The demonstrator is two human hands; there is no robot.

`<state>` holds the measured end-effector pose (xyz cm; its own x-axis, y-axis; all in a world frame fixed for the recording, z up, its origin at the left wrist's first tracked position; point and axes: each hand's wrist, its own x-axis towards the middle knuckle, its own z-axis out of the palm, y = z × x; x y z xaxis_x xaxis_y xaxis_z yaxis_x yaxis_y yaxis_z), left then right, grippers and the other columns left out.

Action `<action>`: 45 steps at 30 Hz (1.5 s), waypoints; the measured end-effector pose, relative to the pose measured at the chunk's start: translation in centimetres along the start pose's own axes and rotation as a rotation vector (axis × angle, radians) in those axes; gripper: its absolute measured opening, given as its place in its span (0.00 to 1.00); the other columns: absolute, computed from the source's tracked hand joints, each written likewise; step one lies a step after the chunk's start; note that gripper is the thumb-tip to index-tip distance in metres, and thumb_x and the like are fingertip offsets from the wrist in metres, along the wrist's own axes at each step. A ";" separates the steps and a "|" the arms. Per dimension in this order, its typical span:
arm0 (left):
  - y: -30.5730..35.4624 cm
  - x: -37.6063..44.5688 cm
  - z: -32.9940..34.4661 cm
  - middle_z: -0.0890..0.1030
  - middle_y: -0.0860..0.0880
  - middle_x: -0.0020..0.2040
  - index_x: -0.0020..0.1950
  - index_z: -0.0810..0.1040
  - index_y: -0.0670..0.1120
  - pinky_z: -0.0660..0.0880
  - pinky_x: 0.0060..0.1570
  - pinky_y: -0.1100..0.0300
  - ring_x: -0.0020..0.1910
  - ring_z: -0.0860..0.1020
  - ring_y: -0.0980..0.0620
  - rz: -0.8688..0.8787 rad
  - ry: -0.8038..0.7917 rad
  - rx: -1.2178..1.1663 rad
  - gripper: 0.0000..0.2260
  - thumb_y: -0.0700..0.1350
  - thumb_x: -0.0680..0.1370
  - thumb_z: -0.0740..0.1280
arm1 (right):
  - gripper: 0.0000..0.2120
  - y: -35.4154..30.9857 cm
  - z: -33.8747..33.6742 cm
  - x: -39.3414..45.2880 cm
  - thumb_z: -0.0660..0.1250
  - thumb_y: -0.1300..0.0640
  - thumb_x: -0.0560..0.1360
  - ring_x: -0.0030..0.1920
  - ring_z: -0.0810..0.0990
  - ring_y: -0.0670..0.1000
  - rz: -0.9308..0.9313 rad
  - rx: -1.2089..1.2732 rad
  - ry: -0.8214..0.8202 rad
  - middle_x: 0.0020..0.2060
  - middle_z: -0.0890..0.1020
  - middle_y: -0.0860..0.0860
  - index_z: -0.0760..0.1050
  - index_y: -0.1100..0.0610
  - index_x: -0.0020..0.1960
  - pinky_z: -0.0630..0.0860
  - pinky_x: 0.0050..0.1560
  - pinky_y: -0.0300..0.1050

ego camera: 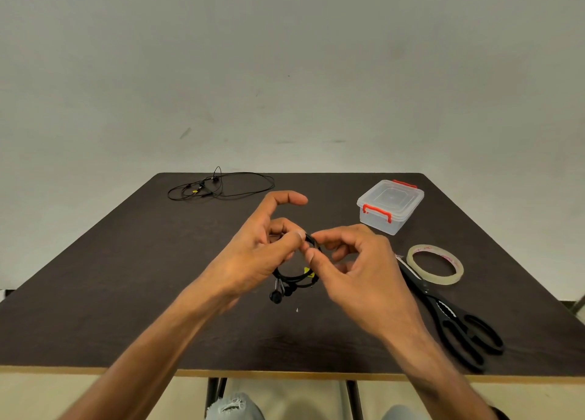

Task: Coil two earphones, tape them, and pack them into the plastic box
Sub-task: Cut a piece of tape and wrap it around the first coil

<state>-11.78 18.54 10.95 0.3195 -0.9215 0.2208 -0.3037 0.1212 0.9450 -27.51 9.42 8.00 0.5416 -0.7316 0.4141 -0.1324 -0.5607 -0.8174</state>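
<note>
A coiled black earphone [294, 278] hangs above the middle of the dark table, its earbuds dangling at the bottom and a small yellow tag on the coil. My left hand [262, 248] pinches the top of the coil with thumb and fingers, its index finger raised. My right hand [351, 261] pinches the same spot from the right. A second black earphone [218, 187] lies loose and uncoiled at the table's far left. The clear plastic box [391, 206] with red latches stands shut at the far right. A roll of clear tape [435, 264] lies flat to the right of my hands.
Black scissors [456, 321] lie on the right side of the table [126, 293], blades pointing toward the tape roll. A pale wall rises behind the table. My knees and the table legs show below the near edge.
</note>
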 end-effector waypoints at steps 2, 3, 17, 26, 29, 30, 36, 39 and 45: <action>0.1 0.0 0.2 0.82 0.49 0.41 0.69 0.71 0.57 0.71 0.45 0.63 0.37 0.75 0.58 -0.001 0.003 0.002 0.20 0.36 0.83 0.65 | 0.13 0.1 0.0 -0.2 0.77 0.46 0.74 0.53 0.78 0.41 0.017 -0.010 -0.017 0.52 0.78 0.40 0.82 0.41 0.58 0.81 0.46 0.38; 0.1 0.0 0.3 0.82 0.49 0.42 0.69 0.71 0.58 0.71 0.46 0.61 0.38 0.75 0.58 -0.003 0.004 0.004 0.20 0.36 0.83 0.65 | 0.15 0.2 0.0 -0.3 0.78 0.46 0.73 0.53 0.77 0.40 0.017 -0.018 -0.022 0.52 0.78 0.40 0.82 0.40 0.59 0.81 0.48 0.39; 0.3 0.1 0.8 0.83 0.50 0.42 0.68 0.70 0.59 0.71 0.46 0.59 0.38 0.74 0.57 -0.007 0.036 0.013 0.19 0.39 0.83 0.65 | 0.17 0.9 -0.6 -2.1 0.66 0.42 0.81 0.58 0.80 0.43 -0.052 0.075 -0.013 0.56 0.77 0.39 0.81 0.43 0.67 0.78 0.52 0.38; 0.7 0.4 1.4 0.83 0.49 0.43 0.68 0.71 0.58 0.71 0.46 0.59 0.38 0.74 0.57 0.038 0.046 -0.015 0.18 0.40 0.83 0.65 | 0.20 1.0 -0.1 -2.1 0.70 0.72 0.76 0.59 0.81 0.48 -0.337 -0.121 0.236 0.57 0.80 0.46 0.85 0.51 0.58 0.79 0.57 0.37; 0.8 0.4 1.5 0.83 0.50 0.42 0.68 0.71 0.58 0.71 0.47 0.57 0.38 0.74 0.56 0.046 0.044 -0.018 0.17 0.40 0.83 0.66 | 0.16 1.0 0.0 -1.9 0.71 0.73 0.74 0.61 0.80 0.48 -0.358 -0.121 0.272 0.58 0.80 0.48 0.86 0.54 0.52 0.79 0.59 0.40; 0.8 0.4 1.5 0.83 0.50 0.42 0.68 0.71 0.58 0.71 0.48 0.56 0.38 0.74 0.56 0.046 0.044 -0.018 0.17 0.40 0.83 0.66 | 0.14 1.1 0.0 -1.9 0.72 0.73 0.73 0.61 0.80 0.48 -0.370 -0.126 0.281 0.57 0.80 0.49 0.86 0.56 0.50 0.79 0.58 0.40; 1.0 0.3 1.6 0.82 0.50 0.42 0.67 0.71 0.57 0.71 0.48 0.56 0.37 0.74 0.55 0.049 0.050 -0.007 0.16 0.40 0.83 0.65 | 0.15 0.9 -1.0 -1.1 0.69 0.75 0.74 0.51 0.82 0.52 -0.272 0.096 0.398 0.48 0.82 0.50 0.80 0.55 0.46 0.81 0.51 0.51; 1.0 0.3 1.7 0.82 0.50 0.41 0.67 0.71 0.57 0.71 0.48 0.55 0.38 0.73 0.55 0.058 0.037 0.028 0.17 0.40 0.83 0.65 | 0.11 0.6 -1.9 0.3 0.71 0.67 0.79 0.50 0.85 0.50 -0.094 0.305 0.338 0.48 0.86 0.47 0.84 0.51 0.52 0.84 0.54 0.54; 1.2 0.3 1.9 0.84 0.47 0.44 0.69 0.69 0.56 0.74 0.52 0.56 0.43 0.79 0.54 0.111 0.003 0.111 0.18 0.39 0.84 0.65 | 0.05 0.7 -2.7 0.9 0.75 0.59 0.78 0.52 0.86 0.48 0.057 0.374 0.012 0.47 0.89 0.48 0.87 0.51 0.52 0.85 0.56 0.51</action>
<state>-13.80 17.68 11.73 0.2809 -0.9037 0.3232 -0.4349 0.1804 0.8822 -29.35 7.31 8.84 0.5320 -0.7634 0.3664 0.1513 -0.3401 -0.9281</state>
